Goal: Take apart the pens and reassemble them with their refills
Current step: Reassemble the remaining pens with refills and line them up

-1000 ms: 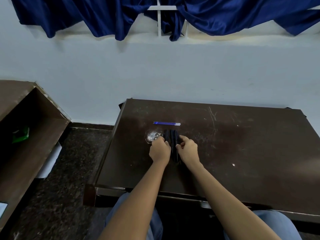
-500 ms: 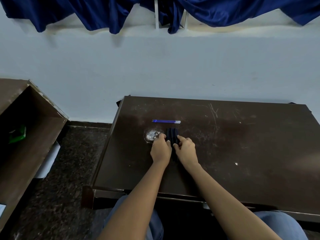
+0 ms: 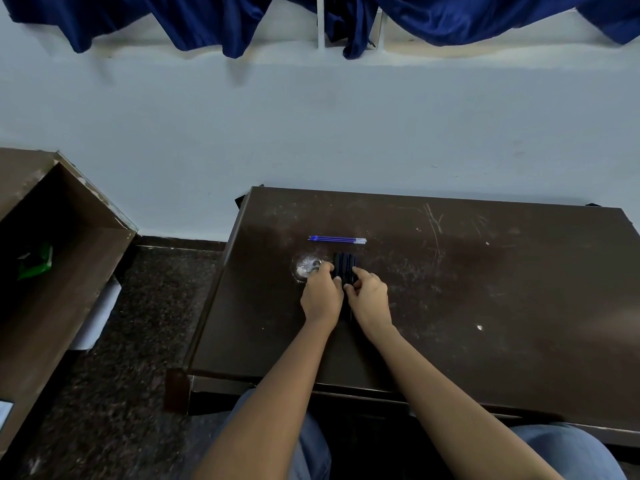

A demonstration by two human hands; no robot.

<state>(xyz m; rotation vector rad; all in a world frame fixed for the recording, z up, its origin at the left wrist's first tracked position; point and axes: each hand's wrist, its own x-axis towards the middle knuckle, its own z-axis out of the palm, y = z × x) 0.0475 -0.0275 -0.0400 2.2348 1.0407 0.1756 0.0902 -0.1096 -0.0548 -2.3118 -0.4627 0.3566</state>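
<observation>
The blue refills [image 3: 337,240] already lie out on the desk [image 3: 485,289], just beyond the dark pens [image 3: 344,268] — so reassembly looks still ahead. The left hand [image 3: 321,295] and right hand [image 3: 370,299] rest knuckles-up, flanking the pens, fingers curled against the bundle — whether they truly pinch it I cannot tell.

Your pens [image 3: 344,266] lie on the counter [image 3: 485,289] between your left hand [image 3: 320,294] and right hand [image 3: 369,296]; refills [image 3: 337,240] lie behind them, a dish [image 3: 306,266] just left.
</observation>
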